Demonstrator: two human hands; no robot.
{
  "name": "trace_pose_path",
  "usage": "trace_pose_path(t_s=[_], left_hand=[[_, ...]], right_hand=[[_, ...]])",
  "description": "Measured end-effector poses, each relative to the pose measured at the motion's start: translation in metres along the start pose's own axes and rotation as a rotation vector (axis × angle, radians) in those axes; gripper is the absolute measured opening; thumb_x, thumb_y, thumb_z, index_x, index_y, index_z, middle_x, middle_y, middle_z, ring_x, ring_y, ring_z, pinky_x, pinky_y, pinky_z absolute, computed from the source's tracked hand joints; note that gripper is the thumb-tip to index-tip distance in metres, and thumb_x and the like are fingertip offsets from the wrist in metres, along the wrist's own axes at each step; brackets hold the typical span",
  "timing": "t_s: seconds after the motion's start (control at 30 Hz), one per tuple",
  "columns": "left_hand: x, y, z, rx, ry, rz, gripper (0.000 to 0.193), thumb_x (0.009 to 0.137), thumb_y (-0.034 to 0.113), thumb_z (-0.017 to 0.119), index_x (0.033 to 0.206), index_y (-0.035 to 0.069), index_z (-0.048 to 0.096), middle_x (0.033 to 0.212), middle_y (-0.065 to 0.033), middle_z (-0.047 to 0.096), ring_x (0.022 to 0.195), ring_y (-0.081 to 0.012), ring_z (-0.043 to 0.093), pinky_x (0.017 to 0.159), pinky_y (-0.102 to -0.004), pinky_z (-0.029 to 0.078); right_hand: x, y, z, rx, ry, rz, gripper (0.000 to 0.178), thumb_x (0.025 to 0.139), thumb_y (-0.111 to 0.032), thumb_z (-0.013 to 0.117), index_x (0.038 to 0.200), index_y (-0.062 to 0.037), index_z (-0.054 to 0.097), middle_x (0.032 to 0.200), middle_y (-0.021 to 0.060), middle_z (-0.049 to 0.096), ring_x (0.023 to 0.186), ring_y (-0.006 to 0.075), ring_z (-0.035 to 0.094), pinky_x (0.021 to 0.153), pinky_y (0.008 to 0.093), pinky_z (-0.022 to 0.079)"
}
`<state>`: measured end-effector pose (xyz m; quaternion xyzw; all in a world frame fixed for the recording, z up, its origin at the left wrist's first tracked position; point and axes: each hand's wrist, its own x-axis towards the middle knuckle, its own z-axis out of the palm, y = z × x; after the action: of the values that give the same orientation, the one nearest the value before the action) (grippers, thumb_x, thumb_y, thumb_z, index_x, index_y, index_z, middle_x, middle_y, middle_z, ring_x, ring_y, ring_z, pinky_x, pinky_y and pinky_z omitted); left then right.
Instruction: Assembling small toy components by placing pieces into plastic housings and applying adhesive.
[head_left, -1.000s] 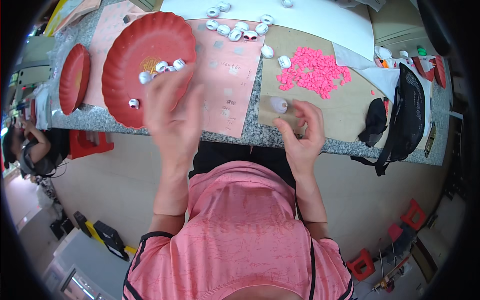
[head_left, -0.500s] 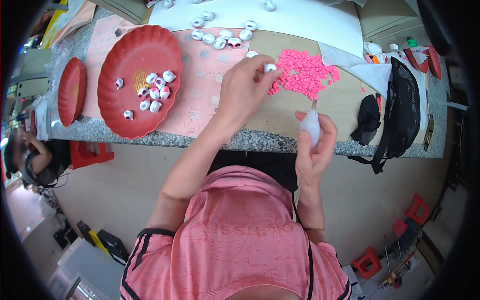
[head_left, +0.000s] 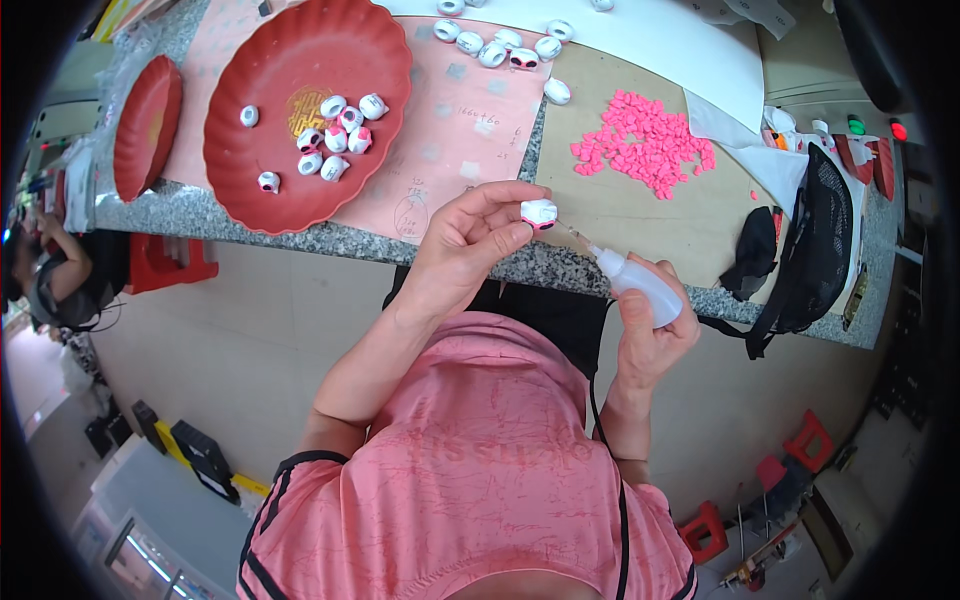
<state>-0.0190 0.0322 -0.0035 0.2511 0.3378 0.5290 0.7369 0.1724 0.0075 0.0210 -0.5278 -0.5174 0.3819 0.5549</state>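
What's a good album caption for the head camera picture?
Left fingers hold a small white piece; right fingers point a squeeze bottle at it.

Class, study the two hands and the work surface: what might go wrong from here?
1. The squeeze bottle in the right hand points its thin tip close to the left hand's fingertips; a hard squeeze might soil them.
2. The small white piece is pinched by the fingertips and might slip.
3. The red scalloped dish sits near the granite counter's front edge; a knock might tip it.
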Motion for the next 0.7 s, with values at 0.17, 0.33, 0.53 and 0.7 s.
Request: trace_pose_path(t_s=[0.17,0.33,0.53,0.7], left_hand=[[-0.0024,0.0008,0.0013,0.039,0.004,-0.015,0.031,0.084,-0.003,0.057,0.115,-0.002,0.053,0.112,-0.0097,0.059,0.104,-0.0162,0.056,0.093,-0.0306,0.043],[-0.0028,-0.0003,0.0040,0.053,0.003,-0.009,0.031,0.084,-0.004,0.057,0.115,-0.002,0.053,0.111,-0.0101,0.059,0.104,-0.0159,0.056,0.093,-0.0298,0.044],[-0.0036,-0.0002,0.0038,0.076,0.031,-0.001,0.031,0.084,-0.004,0.057,0.115,-0.003,0.053,0.110,-0.0098,0.060,0.103,-0.0160,0.057,0.092,-0.0290,0.044],[-0.0036,0.0000,0.0028,0.071,0.021,-0.011,0.031,0.084,-0.004,0.057,0.115,-0.003,0.053,0.109,-0.0099,0.060,0.102,-0.0161,0.057,0.092,-0.0292,0.044]], right_hand=[[0.0004,0.0001,0.0014,-0.044,-0.012,-0.003,0.034,0.071,-0.017,0.076,0.092,0.0064,0.065,0.068,0.0061,0.056,0.060,0.0124,0.048,0.052,0.0229,0.036],[0.0014,-0.0001,0.0002,-0.066,-0.027,-0.006,0.033,0.071,-0.017,0.076,0.092,0.0062,0.065,0.068,0.0058,0.056,0.059,0.0122,0.048,0.052,0.0228,0.036],[0.0012,-0.0005,-0.0021,-0.117,-0.049,0.007,0.031,0.071,-0.015,0.075,0.091,0.0058,0.066,0.067,0.0052,0.055,0.059,0.0118,0.047,0.052,0.0228,0.036],[0.0009,0.0012,-0.0007,-0.080,0.001,0.005,0.029,0.071,-0.014,0.075,0.091,0.0056,0.066,0.066,0.0051,0.055,0.059,0.0116,0.047,0.051,0.0226,0.035]])
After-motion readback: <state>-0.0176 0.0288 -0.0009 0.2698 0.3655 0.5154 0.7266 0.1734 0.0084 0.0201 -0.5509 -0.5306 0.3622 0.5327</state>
